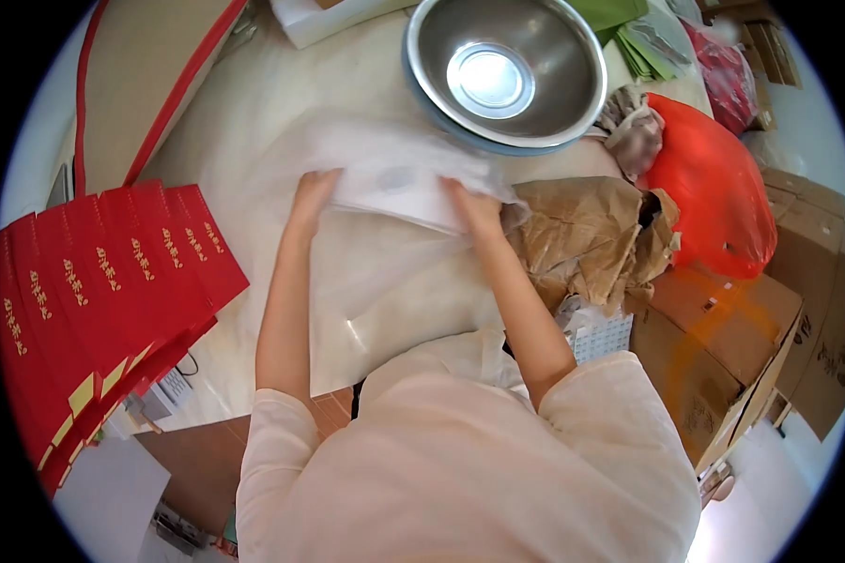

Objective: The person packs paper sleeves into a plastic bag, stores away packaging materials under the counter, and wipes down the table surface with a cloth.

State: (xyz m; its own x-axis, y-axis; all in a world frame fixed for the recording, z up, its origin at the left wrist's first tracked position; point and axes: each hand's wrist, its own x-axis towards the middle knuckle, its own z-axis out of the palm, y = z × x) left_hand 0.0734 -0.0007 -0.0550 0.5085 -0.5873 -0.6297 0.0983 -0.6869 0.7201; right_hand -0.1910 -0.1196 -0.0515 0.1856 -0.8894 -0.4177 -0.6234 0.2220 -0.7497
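Note:
A flat white packet (399, 194) with a faint grey round mark lies in front of me, above the pale tabletop. Thin, cloudy plastic film (347, 141) surrounds it and spreads out beyond its far side. At its left end, my left hand (317, 195) grips the packet, the fingertips partly hidden. My right hand (476, 208) is closed on the opposite end, with crumpled film bunched beside the wrist. Just beyond my right hand stands a steel basin (432, 28), nested in a blue one. Crumpled brown paper (577, 230) sits to the right of that hand.
Red printed bags (113, 272) fan out at the left, near a beige panel with red edging (145, 84). A red plastic bag (714, 188) bulges at the right above cardboard boxes (714, 328). Green bags (629, 38) lie beside the basin.

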